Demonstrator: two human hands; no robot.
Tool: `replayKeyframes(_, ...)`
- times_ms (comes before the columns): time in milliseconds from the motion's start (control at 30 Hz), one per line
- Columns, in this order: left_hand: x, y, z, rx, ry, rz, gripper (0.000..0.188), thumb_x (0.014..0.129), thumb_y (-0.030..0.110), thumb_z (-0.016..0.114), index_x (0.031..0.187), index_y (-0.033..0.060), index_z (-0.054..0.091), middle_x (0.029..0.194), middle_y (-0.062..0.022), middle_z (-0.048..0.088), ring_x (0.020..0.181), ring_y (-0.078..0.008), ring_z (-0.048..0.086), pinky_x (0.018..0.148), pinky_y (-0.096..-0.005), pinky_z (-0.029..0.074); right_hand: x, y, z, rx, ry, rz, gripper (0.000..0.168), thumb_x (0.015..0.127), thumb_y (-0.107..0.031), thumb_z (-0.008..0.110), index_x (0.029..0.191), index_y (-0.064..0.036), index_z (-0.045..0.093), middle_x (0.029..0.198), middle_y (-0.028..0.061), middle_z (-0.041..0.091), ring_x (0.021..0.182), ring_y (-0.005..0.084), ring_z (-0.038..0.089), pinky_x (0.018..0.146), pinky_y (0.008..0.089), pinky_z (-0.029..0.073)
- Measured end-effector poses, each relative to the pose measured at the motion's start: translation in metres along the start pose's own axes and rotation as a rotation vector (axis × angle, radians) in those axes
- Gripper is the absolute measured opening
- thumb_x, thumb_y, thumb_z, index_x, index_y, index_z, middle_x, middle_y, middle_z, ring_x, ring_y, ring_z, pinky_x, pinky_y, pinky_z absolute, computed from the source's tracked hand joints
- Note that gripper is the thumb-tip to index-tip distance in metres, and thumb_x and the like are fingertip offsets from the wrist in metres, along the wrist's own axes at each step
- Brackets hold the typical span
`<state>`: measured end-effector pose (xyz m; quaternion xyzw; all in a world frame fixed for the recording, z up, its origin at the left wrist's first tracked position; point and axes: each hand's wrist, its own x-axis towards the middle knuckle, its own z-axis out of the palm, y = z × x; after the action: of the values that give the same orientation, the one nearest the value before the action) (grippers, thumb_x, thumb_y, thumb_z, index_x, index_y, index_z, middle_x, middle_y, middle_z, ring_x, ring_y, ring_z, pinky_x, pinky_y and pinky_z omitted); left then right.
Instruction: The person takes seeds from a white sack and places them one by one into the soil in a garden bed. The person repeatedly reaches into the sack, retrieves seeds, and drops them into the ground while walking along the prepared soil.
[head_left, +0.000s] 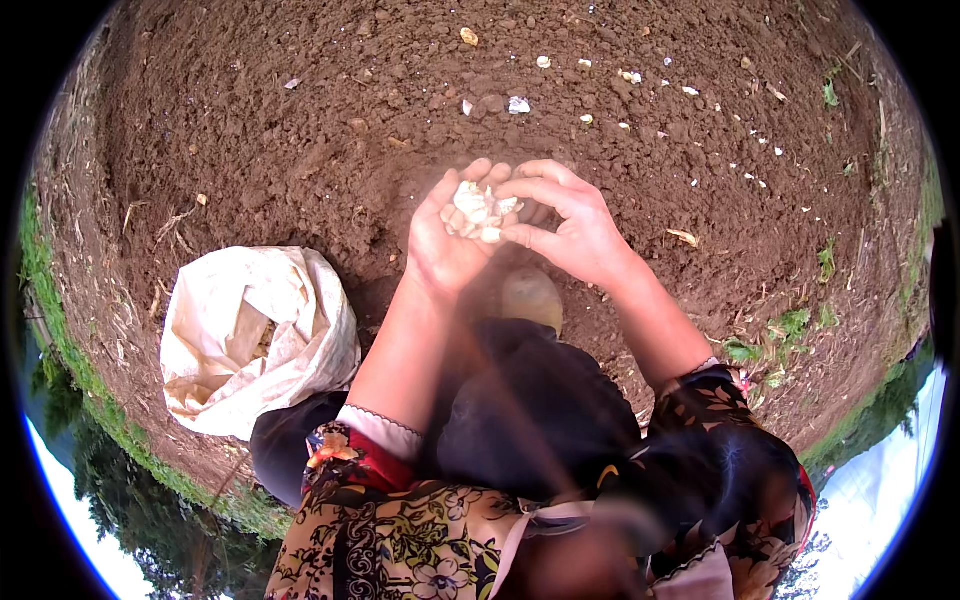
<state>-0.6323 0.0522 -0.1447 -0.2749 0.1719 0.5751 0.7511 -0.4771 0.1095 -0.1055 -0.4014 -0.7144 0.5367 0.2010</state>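
Note:
My left hand (442, 244) is turned palm up and cupped around a small heap of pale garlic cloves (472, 201). From the right, my right hand (574, 214) reaches over the heap with its fingertips among the cloves. Its thumb touches a whitish clove (490, 235) at the near edge of the palm. Whether the right fingers grip a clove cannot be made out. Both hands hang above loose brown soil (337, 150). Left of my left forearm stands a white woven sack (187, 330), its mouth crumpled and its contents mostly hidden by folds.
Pale cloves or skin scraps (544, 62) lie scattered over the soil at the upper right, with a larger whitish flake (518, 105) nearer. My dark-trousered knee (532, 405) is below my hands. Green weeds (787, 326) grow at the right; a grass strip (97, 397) borders the left.

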Motion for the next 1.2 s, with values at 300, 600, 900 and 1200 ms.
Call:
replayKeyframes(300,-0.002,0.004,-0.011,-0.007,-0.080,0.000,0.035,0.094,0.030,0.038,0.113,0.0034,0.050,0.118,-0.0147,0.053,0.109,-0.0301,0.051,0.091,-0.0483,0.044,0.000,-0.004,0.008,-0.049,0.027,0.013,0.025,0.070,-0.009,0.071,0.094,-0.009,0.065,0.099,0.0084,0.057,0.076,0.0190,0.061,0.069,0.0295,0.050)
replayKeyframes(600,-0.001,0.000,-0.004,0.071,-0.030,0.000,0.032,0.095,0.027,0.038,0.107,0.0007,0.050,0.103,-0.0133,0.057,0.088,-0.0275,0.056,0.070,-0.0396,0.049,-0.003,0.009,0.002,0.158,0.199,0.011,0.017,0.072,-0.004,0.070,0.088,-0.003,0.066,0.093,0.0072,0.062,0.070,0.0123,0.060,0.065,0.0258,0.049)
replayKeyframes(900,-0.002,-0.014,-0.003,0.722,0.121,0.023,0.021,0.087,0.020,0.059,0.102,0.0062,0.059,0.085,-0.0054,0.062,0.066,-0.0162,0.059,0.050,-0.0263,0.047,-0.001,0.001,-0.007,0.067,0.030,0.226,0.018,0.072,-0.003,0.068,0.090,-0.004,0.064,0.077,0.0070,0.063,0.064,0.0132,0.059,0.060,0.0259,0.048)
replayKeyframes(1200,0.001,-0.024,-0.004,0.476,0.147,0.021,0.017,0.089,0.021,0.056,0.096,0.0062,0.057,0.079,-0.0045,0.060,0.063,-0.0145,0.057,0.047,-0.0245,0.044,-0.009,-0.001,-0.007,-0.055,0.145,0.000,0.016,0.071,-0.003,0.068,0.087,-0.003,0.063,0.082,0.0097,0.064,0.071,0.0200,0.063,0.064,0.0283,0.050)
